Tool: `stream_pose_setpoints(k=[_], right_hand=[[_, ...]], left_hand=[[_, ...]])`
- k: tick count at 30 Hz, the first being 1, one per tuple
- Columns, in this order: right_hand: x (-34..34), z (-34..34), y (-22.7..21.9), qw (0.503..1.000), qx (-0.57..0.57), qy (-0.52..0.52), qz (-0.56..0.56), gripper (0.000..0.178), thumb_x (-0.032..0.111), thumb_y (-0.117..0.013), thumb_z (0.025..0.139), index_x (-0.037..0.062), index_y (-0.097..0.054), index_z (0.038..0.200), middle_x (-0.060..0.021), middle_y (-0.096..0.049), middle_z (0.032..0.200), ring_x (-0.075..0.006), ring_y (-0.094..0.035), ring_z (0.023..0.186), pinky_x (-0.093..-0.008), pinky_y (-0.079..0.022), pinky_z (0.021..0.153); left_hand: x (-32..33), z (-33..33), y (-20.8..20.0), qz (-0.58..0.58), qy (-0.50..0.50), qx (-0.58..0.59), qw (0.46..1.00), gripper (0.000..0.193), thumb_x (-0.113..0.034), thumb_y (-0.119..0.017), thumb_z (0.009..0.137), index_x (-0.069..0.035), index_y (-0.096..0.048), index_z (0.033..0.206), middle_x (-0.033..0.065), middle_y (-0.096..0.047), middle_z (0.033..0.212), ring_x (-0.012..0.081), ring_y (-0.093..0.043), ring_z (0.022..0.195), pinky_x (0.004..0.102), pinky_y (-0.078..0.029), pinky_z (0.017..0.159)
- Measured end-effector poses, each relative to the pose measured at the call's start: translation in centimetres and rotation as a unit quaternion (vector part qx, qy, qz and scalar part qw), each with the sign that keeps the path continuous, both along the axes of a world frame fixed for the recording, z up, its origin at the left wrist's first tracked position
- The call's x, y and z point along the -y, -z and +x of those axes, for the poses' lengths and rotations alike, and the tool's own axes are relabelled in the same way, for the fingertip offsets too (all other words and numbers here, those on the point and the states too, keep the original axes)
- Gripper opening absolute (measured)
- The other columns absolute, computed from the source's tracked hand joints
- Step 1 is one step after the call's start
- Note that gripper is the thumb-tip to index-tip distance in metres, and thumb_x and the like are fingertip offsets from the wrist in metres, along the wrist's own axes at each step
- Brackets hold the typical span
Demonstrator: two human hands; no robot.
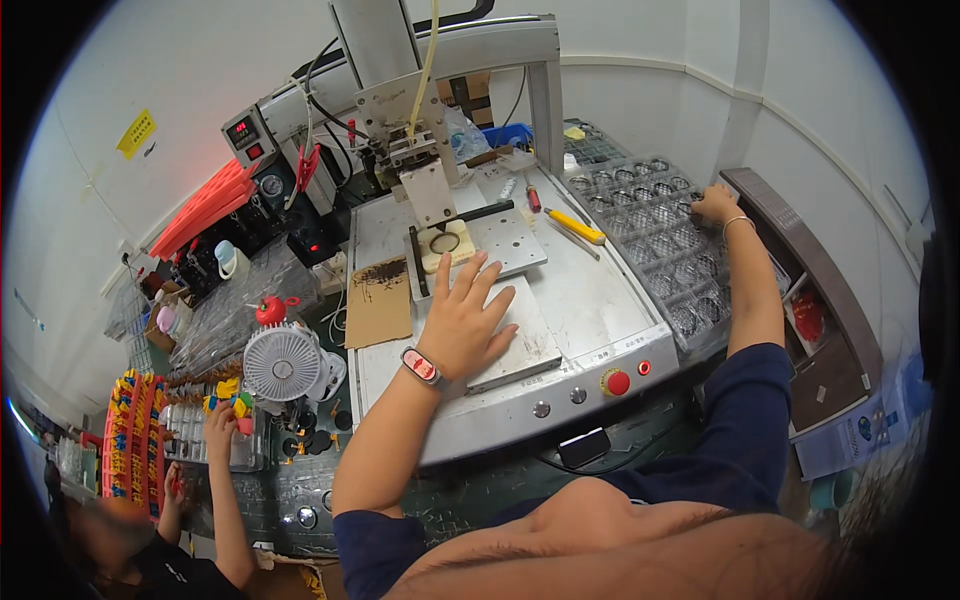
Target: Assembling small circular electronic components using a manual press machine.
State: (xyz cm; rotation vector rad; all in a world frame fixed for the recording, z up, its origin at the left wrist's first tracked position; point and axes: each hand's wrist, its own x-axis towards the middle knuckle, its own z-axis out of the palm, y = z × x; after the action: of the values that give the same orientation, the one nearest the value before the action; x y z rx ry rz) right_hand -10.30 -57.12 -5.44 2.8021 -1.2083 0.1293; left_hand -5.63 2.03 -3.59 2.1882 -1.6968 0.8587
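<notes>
My left hand (467, 318) lies open, fingers spread, over the metal slide plate of a benchtop machine (640, 345). Its fingertips are beside a cream fixture block (458, 256) that bears a dark ring (444, 242). Above the block stands the machine's metal press head (428, 190). Out to the right, my right hand (716, 205) reaches to the far right side of a clear plastic tray (640, 215) with rows of round pockets. Its fingers are bent together at a pocket; what they grip is too small to make out. Round dark-rimmed parts (685, 318) sit in the pockets.
A yellow utility knife (575, 226) and a red-handled screwdriver (533, 199) lie on the machine bed. Cardboard (380, 303) with dark scraps is at its left. A red button (616, 381) is on the front panel. A co-worker's hand (220, 432) works beside a white fan (283, 363).
</notes>
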Motion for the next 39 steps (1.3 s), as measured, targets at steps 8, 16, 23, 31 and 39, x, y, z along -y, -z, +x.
stream_pose_setpoints(k=[8, 16, 23, 31, 39], right_hand=[[-2.2, 0.9, -2.3, 0.998, -0.015, -0.056, -0.02, 0.056, 0.044, -0.065, 0.076, 0.0029, -0.068, 0.114, -0.0195, -0.054, 0.133, -0.0379, -0.041, 0.13, -0.05, -0.033, 0.107], [-1.5, 1.4, -1.7, 0.964, 0.19, 0.006, -0.184, 0.035, 0.032, -0.06, 0.082, 0.0096, -0.072, 0.106, -0.0148, -0.061, 0.118, -0.0334, -0.05, 0.119, -0.0522, -0.038, 0.101], [-2.1, 1.0, 0.2, 0.991, 0.049, -0.085, -0.092, 0.033, 0.031, -0.068, 0.076, 0.0182, -0.073, 0.106, -0.0097, -0.059, 0.121, -0.0346, -0.043, 0.125, -0.0514, -0.034, 0.105], [-3.2, 1.9, -0.6, 0.993, -0.008, -0.092, -0.077, 0.039, 0.034, -0.073, 0.071, 0.0149, -0.074, 0.104, -0.0132, -0.061, 0.122, -0.0344, -0.044, 0.126, -0.0493, -0.035, 0.105], [-4.5, 2.5, -8.0, 0.963, 0.139, -0.153, 0.173, 0.035, 0.029, -0.065, 0.074, -0.0009, -0.072, 0.092, -0.0122, -0.068, 0.089, -0.0209, -0.061, 0.088, -0.0339, -0.049, 0.08]], left_hand=[[-0.2, 0.0, 0.0, 0.001, 0.002, -0.004, 1.0, 0.04, -0.032, -0.068, 0.079, -0.008, -0.063, 0.11, 0.016, -0.052, 0.129, 0.0346, -0.037, 0.134, 0.0619, -0.015, 0.113], [-0.1, -0.1, 0.0, 0.002, 0.009, -0.004, 1.0, 0.039, -0.032, -0.068, 0.079, -0.008, -0.064, 0.109, 0.0154, -0.053, 0.129, 0.0336, -0.037, 0.133, 0.0618, -0.014, 0.114], [0.1, -0.1, -0.1, 0.002, 0.015, -0.001, 1.0, 0.037, -0.032, -0.068, 0.079, -0.009, -0.064, 0.108, 0.0154, -0.053, 0.128, 0.0331, -0.038, 0.133, 0.0617, -0.014, 0.114], [-0.2, -0.1, 0.1, 0.004, 0.011, -0.002, 1.0, 0.036, -0.032, -0.068, 0.079, -0.009, -0.064, 0.107, 0.0153, -0.053, 0.128, 0.0334, -0.038, 0.133, 0.062, -0.014, 0.114], [0.1, -0.2, 0.1, 0.009, 0.021, -0.006, 1.0, 0.036, -0.032, -0.067, 0.081, -0.008, -0.063, 0.107, 0.0155, -0.053, 0.128, 0.0342, -0.037, 0.134, 0.0625, -0.015, 0.113]])
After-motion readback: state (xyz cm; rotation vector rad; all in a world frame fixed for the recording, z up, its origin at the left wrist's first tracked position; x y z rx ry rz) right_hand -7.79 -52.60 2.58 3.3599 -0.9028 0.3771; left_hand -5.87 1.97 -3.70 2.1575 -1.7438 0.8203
